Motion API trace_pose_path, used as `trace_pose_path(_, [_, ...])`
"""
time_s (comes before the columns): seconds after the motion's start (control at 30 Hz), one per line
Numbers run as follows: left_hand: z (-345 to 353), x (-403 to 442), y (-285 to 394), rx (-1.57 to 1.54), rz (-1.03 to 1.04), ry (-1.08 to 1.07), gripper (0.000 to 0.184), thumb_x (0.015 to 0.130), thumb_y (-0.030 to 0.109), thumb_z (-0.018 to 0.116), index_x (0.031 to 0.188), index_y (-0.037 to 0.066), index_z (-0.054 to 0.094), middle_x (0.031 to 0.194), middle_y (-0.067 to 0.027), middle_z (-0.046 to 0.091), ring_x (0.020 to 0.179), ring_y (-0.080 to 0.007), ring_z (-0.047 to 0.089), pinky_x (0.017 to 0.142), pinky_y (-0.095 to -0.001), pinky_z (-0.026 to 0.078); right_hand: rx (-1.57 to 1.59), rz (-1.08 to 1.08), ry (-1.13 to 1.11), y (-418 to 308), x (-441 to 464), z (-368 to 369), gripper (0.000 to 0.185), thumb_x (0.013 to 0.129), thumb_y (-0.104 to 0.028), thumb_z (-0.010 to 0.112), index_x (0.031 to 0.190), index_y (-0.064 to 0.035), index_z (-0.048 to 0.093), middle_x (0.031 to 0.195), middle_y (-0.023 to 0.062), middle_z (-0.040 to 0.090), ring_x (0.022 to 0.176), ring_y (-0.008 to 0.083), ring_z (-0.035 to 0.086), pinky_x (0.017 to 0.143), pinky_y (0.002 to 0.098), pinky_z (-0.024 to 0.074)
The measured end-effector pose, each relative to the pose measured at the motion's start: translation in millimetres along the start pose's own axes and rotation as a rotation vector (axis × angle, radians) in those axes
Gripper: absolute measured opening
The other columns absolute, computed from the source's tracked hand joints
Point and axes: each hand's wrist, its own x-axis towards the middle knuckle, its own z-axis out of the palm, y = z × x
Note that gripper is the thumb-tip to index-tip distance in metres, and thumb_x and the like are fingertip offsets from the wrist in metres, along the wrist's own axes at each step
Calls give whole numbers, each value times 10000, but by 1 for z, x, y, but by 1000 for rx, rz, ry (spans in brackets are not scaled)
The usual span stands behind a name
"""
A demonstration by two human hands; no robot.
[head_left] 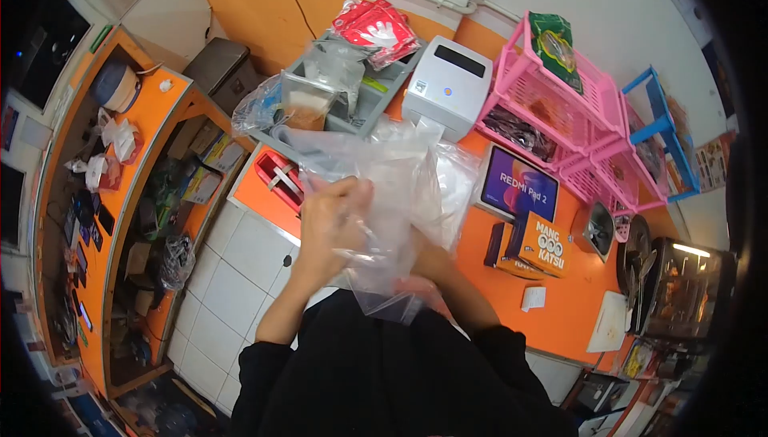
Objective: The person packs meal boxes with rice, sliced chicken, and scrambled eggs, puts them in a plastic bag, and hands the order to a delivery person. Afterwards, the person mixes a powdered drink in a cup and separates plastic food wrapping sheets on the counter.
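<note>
A clear plastic bag (384, 249) hangs in front of the person's body, above the near edge of an orange desk (552, 329). The left hand (332, 209) grips it with fingers closed; the right hand (422, 251) is mostly hidden by the plastic, so its hold cannot be told. Just beyond, more clear plastic lies near a white label printer (448, 89). A grey organizer (364, 121) stands to the printer's left, red glove packets (376, 29) at its far end. To the right are a Redmi Pad 2 box (518, 185) and orange Mango Katsu boxes (544, 245), with pink baskets (592, 117) behind them against the wall. A white board (608, 321) lies near the desk's right end, beside a lit display case (692, 293). On the left, white floor tiles (232, 237) separate the desk from an orange-topped shelf unit (152, 165).
</note>
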Motion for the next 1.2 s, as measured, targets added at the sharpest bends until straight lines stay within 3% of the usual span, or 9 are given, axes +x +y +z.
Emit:
trace_pose_path(0.17, [14,-60,33,139,549,-280,131,756,146,604,704,49,533,658,-74,568,528,-250,506,519,-332,413,-156,238,457,116,22,44,275,881,-119,486,1135,-15,484,1110,110,545,976,185,535,857,273,422])
trace_pose_path(0.3, [-53,-58,-1,470,379,479,176,774,1,579,613,-67,557,631,-97,544,505,-129,461,455,-258,317,692,286,836,123,-32,15,360,880,-120,499,1220,-23,429,1196,96,495,1066,163,483,930,267,381])
trace_pose_path(0.43, [-18,-37,-9,607,522,494,81,712,-67,601,787,-37,605,752,-105,541,752,-225,536,658,-295,424,722,6,323,81,-83,-41,320,865,-119,518,1169,-28,474,1126,77,518,1007,139,506,863,253,421])
trace_pose_path(0.5, [8,-22,24,582,481,391,223,687,-68,606,899,-1,619,861,-112,549,879,-259,523,741,-317,430,1125,328,672,19,-89,-22,297,907,-180,482,1178,-56,480,1062,85,537,963,164,543,825,299,464])
trace_pose_path(0.63, [34,-16,24,702,699,-304,485,657,-47,621,1109,127,584,1051,-85,526,949,-286,502,736,-366,433,979,574,759,-33,-133,18,308,874,-155,504,1168,-62,492,1055,101,530,957,206,551,813,321,463])
trace_pose_path(0.77, [106,-21,22,594,448,-643,407,637,41,666,1027,144,613,1090,-69,513,1000,-284,480,831,-369,383,-225,545,-437,-23,-160,34,378,794,-129,547,1163,-67,498,1141,129,501,1034,295,515,814,407,448])
trace_pose_path(0.97, [182,-36,-24,406,735,-823,204,643,117,683,816,82,580,1096,-81,519,1046,-262,463,907,-390,349,-483,-8,-46,-44,-216,46,423,734,-136,580,1141,-50,504,1169,105,497,1066,305,486,831,420,431])
trace_pose_path(1.13, [222,-42,-50,109,461,-904,173,651,45,647,792,56,548,882,-79,543,849,-279,541,778,-341,443,-150,441,-37,-20,-269,-51,414,696,-82,596,1102,-50,521,1163,83,503,1037,223,508,845,355,427])
trace_pose_path(1.2, [229,-49,-63,-39,273,-797,172,679,12,625,829,51,549,790,-58,529,762,-225,549,732,-304,458,-366,659,79,43,-304,-54,727,595,-192,735,1239,-95,411,1213,142,438,1085,295,458,879,440,392])
